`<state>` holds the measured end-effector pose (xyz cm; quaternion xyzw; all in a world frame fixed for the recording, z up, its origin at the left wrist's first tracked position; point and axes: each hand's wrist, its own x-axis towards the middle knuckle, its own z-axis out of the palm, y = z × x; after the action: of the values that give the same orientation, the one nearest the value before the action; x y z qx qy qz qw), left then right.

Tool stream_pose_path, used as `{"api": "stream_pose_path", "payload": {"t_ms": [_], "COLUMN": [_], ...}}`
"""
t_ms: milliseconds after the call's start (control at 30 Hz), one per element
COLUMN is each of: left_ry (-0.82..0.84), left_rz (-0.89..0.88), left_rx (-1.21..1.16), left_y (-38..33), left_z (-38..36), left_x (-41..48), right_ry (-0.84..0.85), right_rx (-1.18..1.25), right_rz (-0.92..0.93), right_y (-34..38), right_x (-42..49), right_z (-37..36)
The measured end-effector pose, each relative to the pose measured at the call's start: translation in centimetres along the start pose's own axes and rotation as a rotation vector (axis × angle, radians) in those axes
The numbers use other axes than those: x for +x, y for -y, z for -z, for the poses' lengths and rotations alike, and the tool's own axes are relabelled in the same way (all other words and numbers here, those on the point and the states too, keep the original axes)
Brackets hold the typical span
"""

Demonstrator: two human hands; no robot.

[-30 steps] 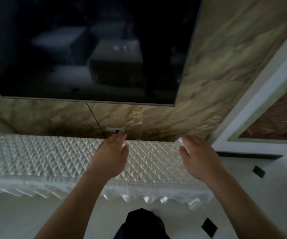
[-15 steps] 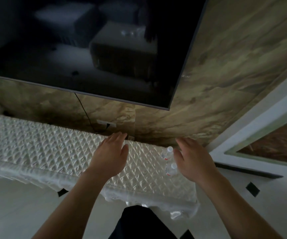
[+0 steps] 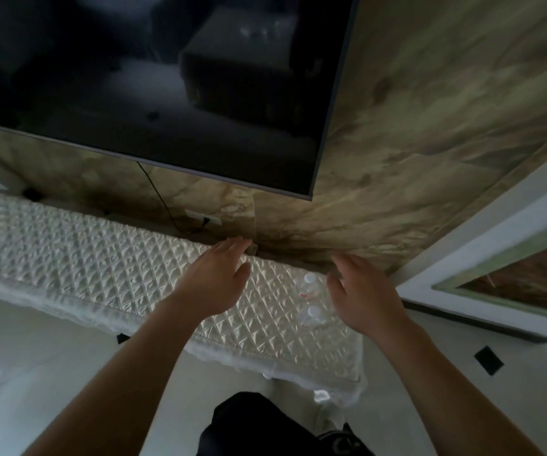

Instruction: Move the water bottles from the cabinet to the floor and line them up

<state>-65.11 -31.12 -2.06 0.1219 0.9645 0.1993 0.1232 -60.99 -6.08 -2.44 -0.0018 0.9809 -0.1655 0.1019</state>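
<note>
Two clear water bottles point(image 3: 308, 286) stand on the quilt-covered cabinet point(image 3: 68, 245) near its right end; the right hand point(image 3: 364, 291) hovers just beside them, fingers point(image 3: 347, 262) spread and empty (likely poised to grasp); the left hand point(image 3: 214, 284) is open too.

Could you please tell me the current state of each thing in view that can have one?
Far water bottle: upright on the cabinet, cap on, not held.
Near water bottle: upright on the cabinet, cap on, not held.
Left hand: open, holds nothing.
Right hand: open beside the bottles, holds nothing.
Television: screen dark.
Wall socket: cable plugged in.
</note>
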Motion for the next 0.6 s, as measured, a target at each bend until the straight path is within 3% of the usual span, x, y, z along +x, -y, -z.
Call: {"api": "stream_pose_path", "payload": {"t_ms": [367,600], "left_ry": [0.15,0.237], "left_rz": [0.03,0.101], "left_rx": [-0.078,-0.184], "left_y": [-1.3,-0.1], "left_z": [-7.5,-17.7], "left_x": [3.2,4.1], "right_ry": [0.109,0.125], "right_rx": [0.118,0.174], "right_rz": [-0.03,-0.127], "right_y": [-6.1,-10.2], "right_x": [2.3,7.8], "right_z": [-5.5,-10.9]}}
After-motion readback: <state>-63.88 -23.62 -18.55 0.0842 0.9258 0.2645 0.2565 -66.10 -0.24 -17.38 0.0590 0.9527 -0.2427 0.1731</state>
